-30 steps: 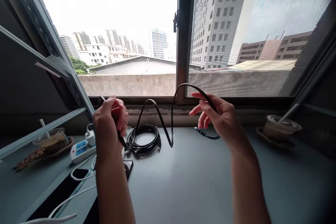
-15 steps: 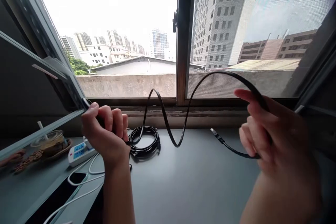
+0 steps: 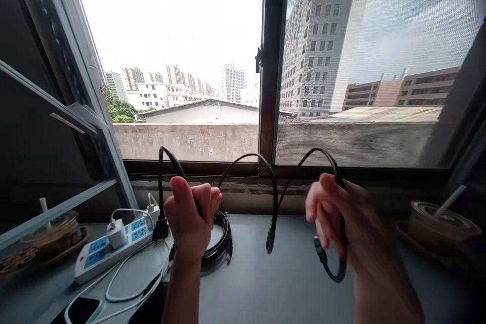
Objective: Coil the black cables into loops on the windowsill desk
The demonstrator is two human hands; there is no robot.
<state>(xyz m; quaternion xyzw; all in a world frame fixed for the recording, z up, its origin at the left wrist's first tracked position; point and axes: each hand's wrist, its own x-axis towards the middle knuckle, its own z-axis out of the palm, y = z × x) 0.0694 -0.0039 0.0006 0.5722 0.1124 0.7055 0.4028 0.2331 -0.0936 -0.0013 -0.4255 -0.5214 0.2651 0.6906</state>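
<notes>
A black cable (image 3: 275, 187) hangs in loose loops between my two raised hands. My left hand (image 3: 193, 207) is closed around it, with a short end bending over the thumb and hanging down to a dark plug (image 3: 161, 228). On the other side, my right hand (image 3: 334, 212) is closed on the cable too. Below it a short tail curves back up to a small connector (image 3: 319, 250). A coiled black cable (image 3: 227, 238) lies on the table behind my left hand and is partly hidden by it.
A white power strip (image 3: 81, 268) with blue sockets and a plugged-in charger (image 3: 116, 233) sits at the left, white cords (image 3: 131, 297) beside it. Cups with straws stand far left and right (image 3: 440, 223). A window frame (image 3: 268, 86) rises behind the grey table (image 3: 273, 288).
Both hands have moved lower and closer together, so the cable's loops are narrower. My right index finger has curled in. The view has tilted up slightly, and the cup at the right has come into view.
</notes>
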